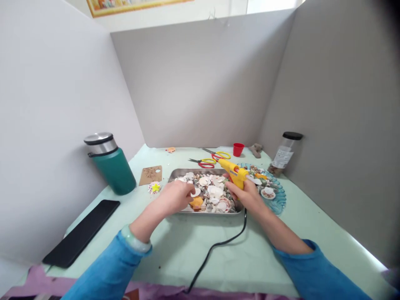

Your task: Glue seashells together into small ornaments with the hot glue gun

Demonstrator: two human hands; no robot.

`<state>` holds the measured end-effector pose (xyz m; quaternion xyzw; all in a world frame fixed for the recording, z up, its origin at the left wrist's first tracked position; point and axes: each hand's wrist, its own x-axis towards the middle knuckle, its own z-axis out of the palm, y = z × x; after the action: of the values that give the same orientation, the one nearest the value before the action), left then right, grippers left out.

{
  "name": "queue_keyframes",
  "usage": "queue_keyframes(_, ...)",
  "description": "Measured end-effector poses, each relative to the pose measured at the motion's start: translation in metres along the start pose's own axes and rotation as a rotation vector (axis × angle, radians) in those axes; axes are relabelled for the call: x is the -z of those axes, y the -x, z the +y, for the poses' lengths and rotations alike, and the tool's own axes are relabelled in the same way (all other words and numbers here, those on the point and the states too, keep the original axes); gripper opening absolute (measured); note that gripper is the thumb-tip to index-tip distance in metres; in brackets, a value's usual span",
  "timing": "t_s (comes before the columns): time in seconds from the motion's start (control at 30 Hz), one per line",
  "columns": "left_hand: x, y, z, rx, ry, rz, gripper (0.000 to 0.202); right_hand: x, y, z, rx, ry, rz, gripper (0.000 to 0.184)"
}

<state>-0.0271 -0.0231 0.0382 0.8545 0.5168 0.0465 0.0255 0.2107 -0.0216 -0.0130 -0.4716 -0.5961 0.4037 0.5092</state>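
Note:
My right hand [246, 192] is wrapped round the handle of a yellow hot glue gun [235, 171], its nozzle tilted up and to the left. A black cord [215, 246] runs from it toward the near table edge. Over the left part of a metal tray [203, 213] is my left hand [178, 193], fingers curled and pinched at a white seashell [196, 192]; the grip is partly hidden. Mixed seashells [215, 191] fill the tray, among them an orange scallop shell [196, 203] just below my left fingertips.
Two pairs of scissors [206, 163] and a red cup [238, 150] lie behind the tray. A blue glass dish [279, 202] with shells and a jar [283, 154] stand right. At left are a green bottle [114, 171], a black case [83, 233], a brown card [150, 175] and a shell ornament [154, 188].

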Motion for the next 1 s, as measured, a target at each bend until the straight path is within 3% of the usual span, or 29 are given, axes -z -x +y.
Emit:
queue_keyframes(0.07,-0.002,-0.012,0.003,0.016,-0.109,-0.083,0.025,-0.001,0.001,-0.001,0.011,0.006,0.010,0.048)
queue_keyframes(0.2,-0.009,-0.027,0.011,-0.160,-0.186,-0.235,0.054,-0.002,0.000,-0.001,0.034,0.024,0.028,0.045)
queue_keyframes(0.33,-0.021,-0.047,0.025,-0.304,-0.184,-0.267,0.046,-0.004,-0.005,0.005,0.016,-0.081,0.031,0.047)
queue_keyframes(0.43,-0.028,-0.071,0.034,-0.308,-0.130,-0.201,0.031,-0.004,-0.006,0.007,0.012,-0.134,0.057,0.046)
queue_keyframes(0.53,-0.031,-0.095,0.037,-0.208,-0.021,-0.093,0.021,-0.004,-0.005,0.005,0.013,-0.138,0.075,0.044)
queue_keyframes(0.63,-0.029,-0.108,0.031,-0.104,0.070,0.028,0.024,-0.004,-0.003,0.003,0.018,-0.119,0.073,0.045)
queue_keyframes(0.73,-0.022,-0.103,0.025,-0.126,0.099,0.060,0.025,-0.004,-0.002,0.002,0.013,-0.106,0.069,0.045)
queue_keyframes(0.8,-0.017,-0.091,0.026,-0.165,0.076,-0.025,0.021,-0.005,-0.002,0.003,0.009,-0.127,0.076,0.045)
queue_keyframes(0.9,-0.014,-0.073,0.037,-0.269,0.070,-0.265,0.017,-0.006,-0.004,0.005,0.022,-0.155,0.092,0.043)
queue_keyframes(1.0,-0.018,-0.065,0.052,-0.318,0.019,-0.299,0.039,-0.006,-0.004,0.003,0.026,-0.147,0.107,0.043)
